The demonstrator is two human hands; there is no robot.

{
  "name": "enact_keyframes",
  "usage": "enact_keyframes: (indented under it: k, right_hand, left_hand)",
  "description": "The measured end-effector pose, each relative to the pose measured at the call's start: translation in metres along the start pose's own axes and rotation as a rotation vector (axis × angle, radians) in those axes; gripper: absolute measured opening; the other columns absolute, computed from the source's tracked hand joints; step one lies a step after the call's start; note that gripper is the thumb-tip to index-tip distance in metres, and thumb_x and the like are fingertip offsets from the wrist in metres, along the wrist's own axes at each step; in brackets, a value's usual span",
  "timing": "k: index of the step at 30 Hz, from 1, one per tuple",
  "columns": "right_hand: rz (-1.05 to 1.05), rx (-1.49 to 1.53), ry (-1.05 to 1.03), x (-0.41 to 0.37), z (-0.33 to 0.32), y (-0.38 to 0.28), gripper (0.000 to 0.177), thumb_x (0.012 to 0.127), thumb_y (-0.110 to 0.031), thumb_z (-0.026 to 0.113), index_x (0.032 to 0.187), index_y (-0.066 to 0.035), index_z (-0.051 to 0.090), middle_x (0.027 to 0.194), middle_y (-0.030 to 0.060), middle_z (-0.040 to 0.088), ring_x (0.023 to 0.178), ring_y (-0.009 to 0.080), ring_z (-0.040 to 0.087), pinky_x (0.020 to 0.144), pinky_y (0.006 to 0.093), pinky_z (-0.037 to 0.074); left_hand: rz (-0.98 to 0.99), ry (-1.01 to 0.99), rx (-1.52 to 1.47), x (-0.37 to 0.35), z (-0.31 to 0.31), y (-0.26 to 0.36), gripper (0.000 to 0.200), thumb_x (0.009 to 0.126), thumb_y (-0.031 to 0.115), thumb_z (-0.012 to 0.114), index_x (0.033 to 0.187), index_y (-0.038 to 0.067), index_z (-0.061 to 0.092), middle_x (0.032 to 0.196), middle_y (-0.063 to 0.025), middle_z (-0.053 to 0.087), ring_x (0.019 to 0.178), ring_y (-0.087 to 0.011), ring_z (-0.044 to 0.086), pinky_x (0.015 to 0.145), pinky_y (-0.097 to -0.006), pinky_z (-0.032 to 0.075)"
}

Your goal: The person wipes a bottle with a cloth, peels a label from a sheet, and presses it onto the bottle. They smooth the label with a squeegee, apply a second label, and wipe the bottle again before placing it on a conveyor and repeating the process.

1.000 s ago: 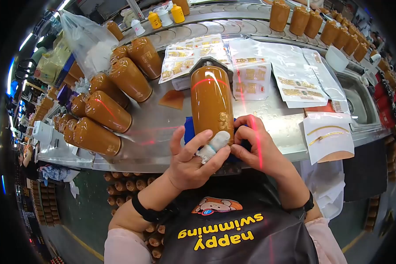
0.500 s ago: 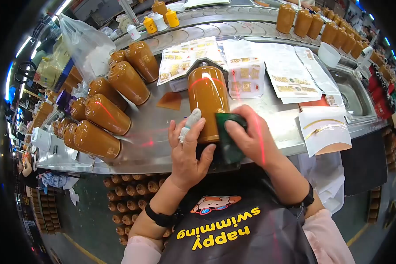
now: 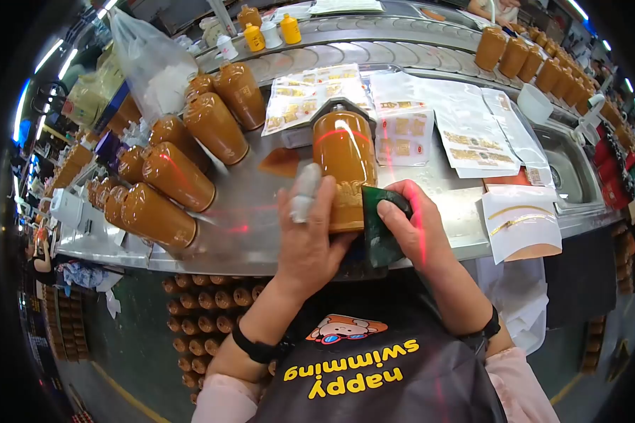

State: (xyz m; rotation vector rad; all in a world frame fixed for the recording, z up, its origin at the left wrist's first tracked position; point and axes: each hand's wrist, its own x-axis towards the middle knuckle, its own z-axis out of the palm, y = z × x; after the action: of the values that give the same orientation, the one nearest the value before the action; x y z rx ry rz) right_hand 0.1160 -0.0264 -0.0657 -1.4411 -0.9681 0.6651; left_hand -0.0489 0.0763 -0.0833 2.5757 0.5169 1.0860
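Note:
A glossy brown bottle lies with its neck end in a dark angular holder. Near its base is a gold patterned band. My left hand is at the bottle's left side, fingers stretched along it and slightly blurred, one finger wrapped in white. Its thumb reaches below the bottle's base. My right hand is closed on a dark green flat scraper, whose edge is against or very near the bottle's lower right side. An orange flat piece lies left of the bottle.
Several brown bottles lean at the left. Sheets of gold decals and a white sheet with a gold strip lie right. A sink is at far right; a conveyor with more bottles runs behind.
My left hand has moved up against the bottle's side, its fingers closer together. The scraper has turned more upright in my right hand. More gold band shows; the whole view has shifted slightly.

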Motion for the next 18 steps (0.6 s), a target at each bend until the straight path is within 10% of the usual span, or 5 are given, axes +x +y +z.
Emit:
enact_keyframes:
  k: [9,14,18]
  right_hand:
    - [0.01,0.012,-0.017,-0.001,-0.003,0.004,0.019,0.093,-0.018,0.06,0.102,-0.002,0.056,0.082,-0.0013,0.055,0.074,0.0047,0.048,0.067,0.0222,0.042]
    - [0.058,0.067,-0.022,-0.001,-0.004,0.005,0.023,0.09,-0.017,0.063,0.103,0.001,0.057,0.081,0.0049,0.059,0.075,0.0094,0.053,0.069,0.026,0.047]
    - [0.058,0.052,-0.038,-0.003,-0.005,0.002,0.023,0.09,-0.016,0.063,0.103,0.002,0.057,0.083,0.0054,0.06,0.075,0.0097,0.054,0.069,0.026,0.047]
  left_hand:
    - [-0.197,-0.012,-0.123,-0.022,0.009,-0.023,0.075,0.082,0.027,0.074,0.143,0.0,0.04,0.142,-0.0222,0.045,0.136,-0.0424,0.037,0.113,-0.0588,0.021]
    - [0.131,-0.055,0.139,0.014,-0.001,0.001,0.076,0.082,0.032,0.073,0.144,0.003,0.04,0.139,-0.0213,0.048,0.135,-0.0431,0.038,0.115,-0.0541,0.023]
    - [-0.262,-0.008,-0.45,-0.013,0.004,-0.015,0.074,0.083,0.027,0.073,0.143,0.001,0.039,0.139,-0.0233,0.047,0.134,-0.0425,0.04,0.114,-0.053,0.024]
